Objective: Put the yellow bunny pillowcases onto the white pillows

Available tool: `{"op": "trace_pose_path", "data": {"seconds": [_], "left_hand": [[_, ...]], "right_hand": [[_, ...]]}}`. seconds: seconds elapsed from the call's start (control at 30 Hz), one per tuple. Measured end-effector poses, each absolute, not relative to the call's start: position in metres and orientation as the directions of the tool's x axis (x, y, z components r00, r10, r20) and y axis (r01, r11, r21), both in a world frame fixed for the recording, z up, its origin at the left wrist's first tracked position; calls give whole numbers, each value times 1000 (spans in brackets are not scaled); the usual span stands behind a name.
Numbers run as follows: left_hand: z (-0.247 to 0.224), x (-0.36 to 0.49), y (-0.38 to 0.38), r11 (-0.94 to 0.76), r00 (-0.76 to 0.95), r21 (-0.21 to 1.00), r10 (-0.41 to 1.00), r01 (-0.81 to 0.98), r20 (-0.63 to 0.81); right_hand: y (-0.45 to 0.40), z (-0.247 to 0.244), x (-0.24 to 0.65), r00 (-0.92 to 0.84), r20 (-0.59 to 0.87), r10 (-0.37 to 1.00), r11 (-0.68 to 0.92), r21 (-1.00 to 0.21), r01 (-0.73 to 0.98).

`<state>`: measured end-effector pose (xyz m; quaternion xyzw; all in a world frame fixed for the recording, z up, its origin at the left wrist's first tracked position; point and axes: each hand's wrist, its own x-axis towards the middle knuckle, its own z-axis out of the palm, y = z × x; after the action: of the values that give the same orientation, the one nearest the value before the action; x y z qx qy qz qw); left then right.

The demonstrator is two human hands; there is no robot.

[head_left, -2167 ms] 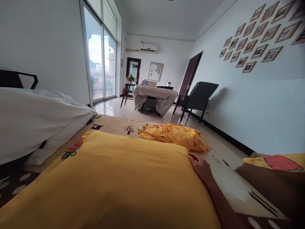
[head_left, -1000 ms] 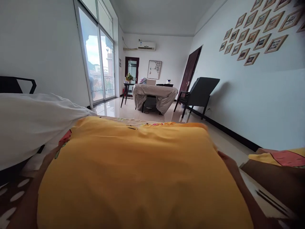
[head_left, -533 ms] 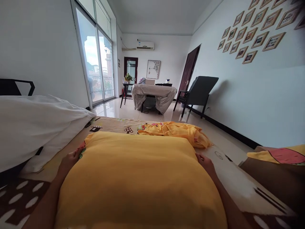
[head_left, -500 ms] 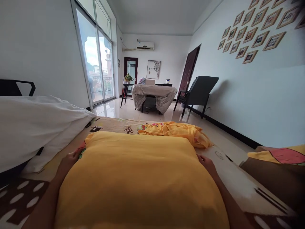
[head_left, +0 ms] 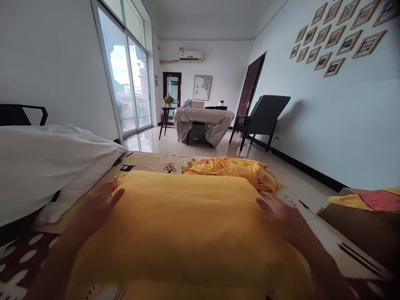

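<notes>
A plump yellow pillow [head_left: 187, 225] lies across a patterned cover [head_left: 143, 160], filling the lower middle of the view. At its left edge is my left hand [head_left: 101, 206], somewhat blurred, with thumb and fingers apart. My right hand [head_left: 278, 212] rests against the right edge, its fingers spread and also smeared a little. Neither hand grips the pillow. Just beyond the pillow's far edge, a crumpled yellow cloth [head_left: 234, 167] lies on the cover.
White bedding [head_left: 56, 166] is heaped at the left. A brown box [head_left: 359, 229] with yellow and red fabric [head_left: 379, 201] stands at the right. Farther off are a covered table [head_left: 204, 116], a dark chair [head_left: 265, 116] and a plant [head_left: 168, 99].
Both hands have let go of the pillow's side edges, and their fingers have opened. They now lie higher over its sides. The camera view has shifted slightly.
</notes>
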<state>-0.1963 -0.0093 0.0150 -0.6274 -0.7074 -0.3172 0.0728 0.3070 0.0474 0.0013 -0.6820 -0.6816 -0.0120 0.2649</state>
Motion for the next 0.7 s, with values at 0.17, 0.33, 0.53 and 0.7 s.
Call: {"op": "trace_pose_path", "data": {"seconds": [0.17,0.33,0.53,0.7], "left_hand": [[8,-131,-9,-379,307,110,861,919,406],[-6,-139,6,-263,207,177,937,949,282],[-7,-142,15,-225,167,265,960,938,225],[-17,-152,14,-207,155,253,965,945,209]], "right_hand": [[24,4,250,-325,518,791,501,-245,830],[46,-18,248,-323,462,826,478,-272,835],[55,-32,248,-291,515,806,476,-271,836],[41,-41,251,-311,562,766,501,-220,837]]}}
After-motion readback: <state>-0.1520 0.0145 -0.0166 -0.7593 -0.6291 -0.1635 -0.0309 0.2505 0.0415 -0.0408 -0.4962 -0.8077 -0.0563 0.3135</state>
